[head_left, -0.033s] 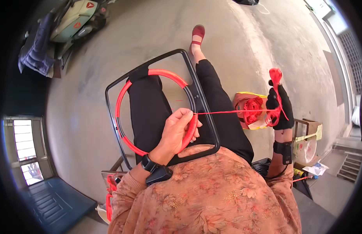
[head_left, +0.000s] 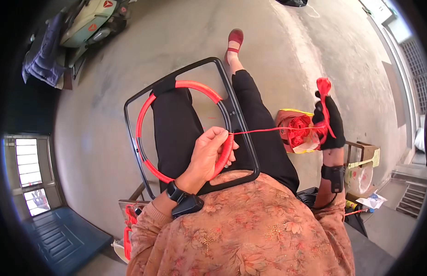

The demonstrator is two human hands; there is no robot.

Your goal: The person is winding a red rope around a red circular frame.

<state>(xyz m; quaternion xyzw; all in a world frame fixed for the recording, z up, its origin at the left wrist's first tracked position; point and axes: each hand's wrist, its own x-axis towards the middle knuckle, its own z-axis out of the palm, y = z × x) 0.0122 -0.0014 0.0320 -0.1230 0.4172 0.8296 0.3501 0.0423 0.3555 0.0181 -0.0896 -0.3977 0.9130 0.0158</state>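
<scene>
Above one grey floor (head_left: 176,41), left hand (head_left: 207,152) grips one ring (head_left: 198,86), right hand (head_left: 334,126) grips one red cord bundle (head_left: 324,86).

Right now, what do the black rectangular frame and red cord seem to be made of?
Black rectangular frame: probably painted metal, smooth and satiny; slim, rigid-looking bars catch light. Red cord: possibly synthetic fibre, softly glossy; its strands bunch.

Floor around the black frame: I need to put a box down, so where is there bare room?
Bare floor lies between the scooter and the black frame, and between the red shoe and the cord bag. It is crowded on the right: that bag, the right hand, a wooden stand and the red strand.
</scene>
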